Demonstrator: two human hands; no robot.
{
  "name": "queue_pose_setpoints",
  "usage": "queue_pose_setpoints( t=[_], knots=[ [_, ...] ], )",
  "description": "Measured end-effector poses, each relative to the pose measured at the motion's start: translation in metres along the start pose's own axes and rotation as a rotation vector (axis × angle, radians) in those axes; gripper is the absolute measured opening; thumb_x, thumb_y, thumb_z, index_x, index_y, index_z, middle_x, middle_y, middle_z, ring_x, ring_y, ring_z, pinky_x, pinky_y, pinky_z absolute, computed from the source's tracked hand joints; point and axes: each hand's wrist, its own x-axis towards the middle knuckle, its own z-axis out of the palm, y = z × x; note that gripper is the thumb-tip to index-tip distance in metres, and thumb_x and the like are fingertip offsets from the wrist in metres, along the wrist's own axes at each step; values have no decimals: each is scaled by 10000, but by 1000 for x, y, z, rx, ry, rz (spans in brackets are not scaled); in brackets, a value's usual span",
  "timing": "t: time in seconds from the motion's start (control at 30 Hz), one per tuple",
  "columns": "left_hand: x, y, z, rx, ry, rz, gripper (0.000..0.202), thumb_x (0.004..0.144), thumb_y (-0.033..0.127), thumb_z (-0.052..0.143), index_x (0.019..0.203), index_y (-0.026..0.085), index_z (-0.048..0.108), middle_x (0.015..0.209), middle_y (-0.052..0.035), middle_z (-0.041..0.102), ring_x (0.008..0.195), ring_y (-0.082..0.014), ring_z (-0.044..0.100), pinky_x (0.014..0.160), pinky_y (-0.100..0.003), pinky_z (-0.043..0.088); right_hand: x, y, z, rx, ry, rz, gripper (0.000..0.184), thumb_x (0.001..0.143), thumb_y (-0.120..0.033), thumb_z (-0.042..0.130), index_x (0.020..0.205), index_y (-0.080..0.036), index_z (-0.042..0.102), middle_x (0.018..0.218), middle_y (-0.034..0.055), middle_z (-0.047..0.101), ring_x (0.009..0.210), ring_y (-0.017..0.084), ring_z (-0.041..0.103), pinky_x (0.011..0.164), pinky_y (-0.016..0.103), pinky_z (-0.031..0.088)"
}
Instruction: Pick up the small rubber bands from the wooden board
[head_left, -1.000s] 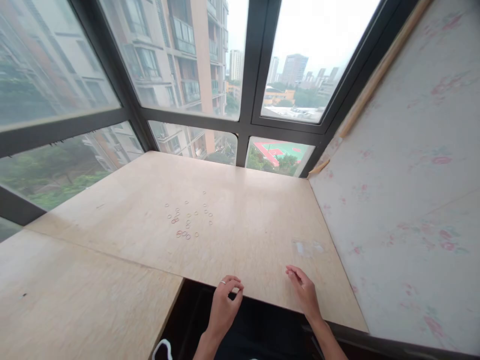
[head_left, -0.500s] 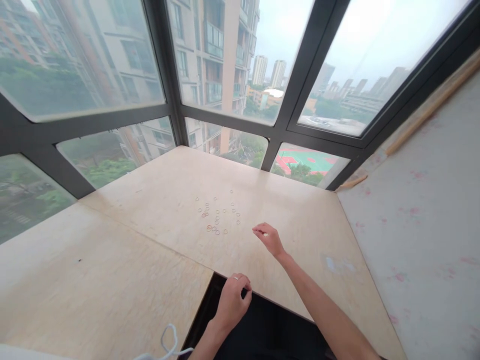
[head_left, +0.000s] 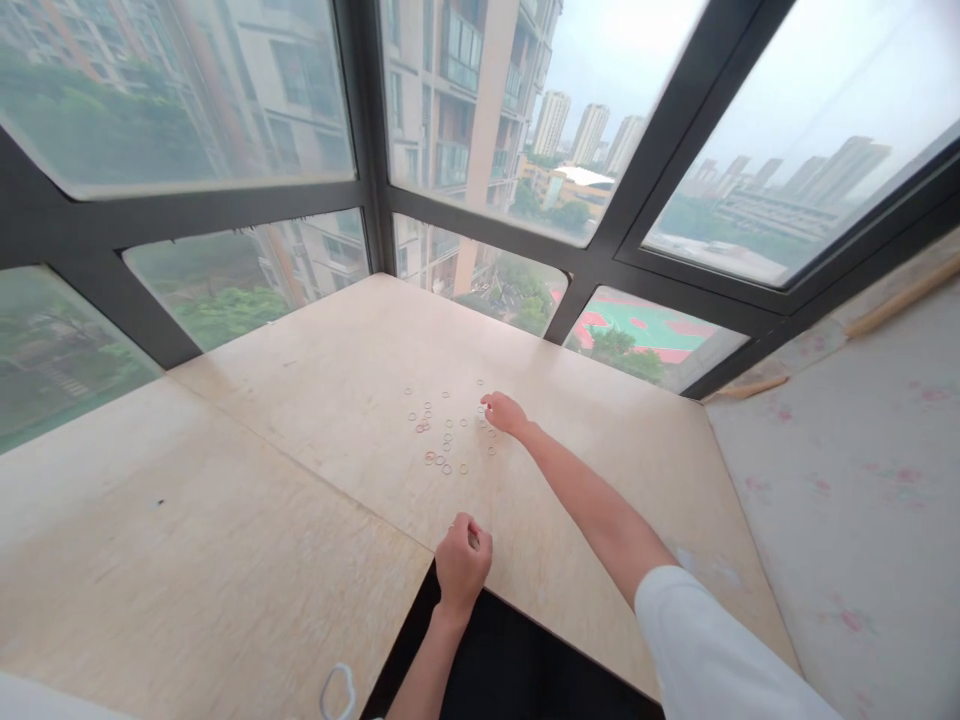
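Observation:
Several small thin rings (head_left: 448, 438), like little elastic bands, lie scattered on the pale wooden surface; a few are reddish, others pale or dark. At the right edge of this scatter is my right hand (head_left: 505, 413), arm stretched out, thumb and fingertips drawn together in a pinch just over the rings. Whatever is between those fingertips is too small to make out. Nearer to me, my left hand (head_left: 463, 558) is curled closed above the front edge of the surface, a ring on one finger. Its fingers hide what it may hold.
The wooden surface (head_left: 247, 560) has a seam (head_left: 315, 468) across it and a dark opening (head_left: 540, 660) at the front. A white cord (head_left: 339, 690) loops at the lower left. Dark window frames (head_left: 480, 225) border the back; a flowered wall (head_left: 847, 520) stands right.
My right hand has moved forward and left to the rings. My left hand has risen slightly, still curled. The view has turned a little.

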Motion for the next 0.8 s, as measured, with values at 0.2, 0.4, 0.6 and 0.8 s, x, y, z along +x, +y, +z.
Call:
queue_pose_setpoints(
  t=[0.2,0.4,0.6,0.8],
  knots=[
    [-5,-6,10,72,177,124,156,760,133,445,644,223,390,484,40,416,442,-140,452,485,-243,286,21,3,-1,-177,-220,-87,247,939,-317,575,1127,-161,603,1171,79,602,1016,214,603,875,429,506],
    [-6,-6,12,123,208,163,162,749,132,464,633,220,393,470,39,419,430,-137,458,470,-237,281,30,15,0,-120,-301,-65,260,932,-308,587,1143,-156,597,1180,82,598,1026,220,602,877,436,508],
    [-6,-7,13,129,253,208,153,755,125,454,642,217,408,472,42,422,431,-134,463,469,-236,284,10,33,1,243,-263,-5,180,925,-311,595,971,-140,630,960,36,647,803,150,627,717,320,537],
    [-5,-7,15,150,280,194,150,756,131,467,637,212,423,464,45,427,434,-133,468,477,-233,278,-50,52,-4,807,-78,64,199,791,-327,625,719,-174,519,580,-47,510,477,87,491,492,226,440]
  ],
)
